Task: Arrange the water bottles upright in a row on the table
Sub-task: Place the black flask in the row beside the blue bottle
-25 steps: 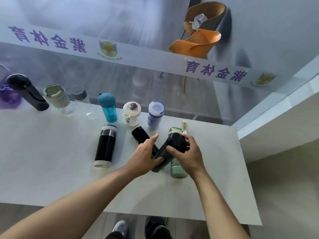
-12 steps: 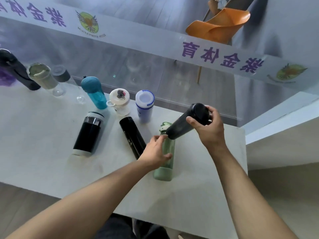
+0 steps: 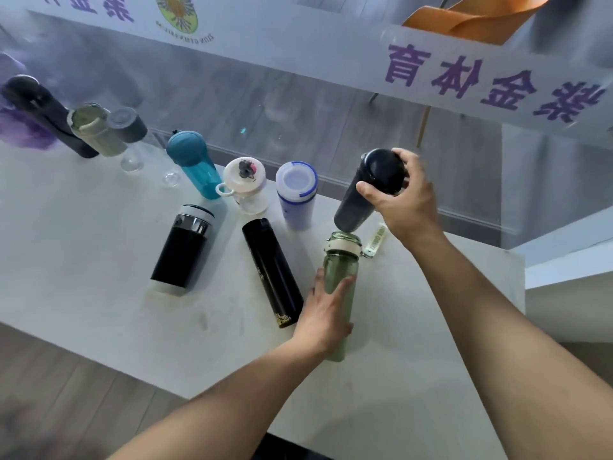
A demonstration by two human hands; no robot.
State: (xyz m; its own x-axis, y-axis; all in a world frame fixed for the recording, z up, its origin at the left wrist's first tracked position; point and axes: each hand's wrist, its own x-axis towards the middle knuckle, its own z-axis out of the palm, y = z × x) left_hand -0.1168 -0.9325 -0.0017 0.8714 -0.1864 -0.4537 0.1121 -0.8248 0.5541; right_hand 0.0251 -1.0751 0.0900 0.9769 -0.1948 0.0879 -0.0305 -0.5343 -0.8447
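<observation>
Dark grey bottle (image 3: 368, 190) hangs tilted at the right end of the back row, the right hand (image 3: 403, 197) clamped round its cap, its base just above the neck of the green bottle (image 3: 341, 270). That one lies flat on the white table (image 3: 83, 260) with the left hand (image 3: 326, 310) closed over it. Beside it lie two black bottles (image 3: 272, 273) (image 3: 182, 250); behind stand white (image 3: 297, 197), cream (image 3: 245, 184) and teal (image 3: 195, 162) ones.
</observation>
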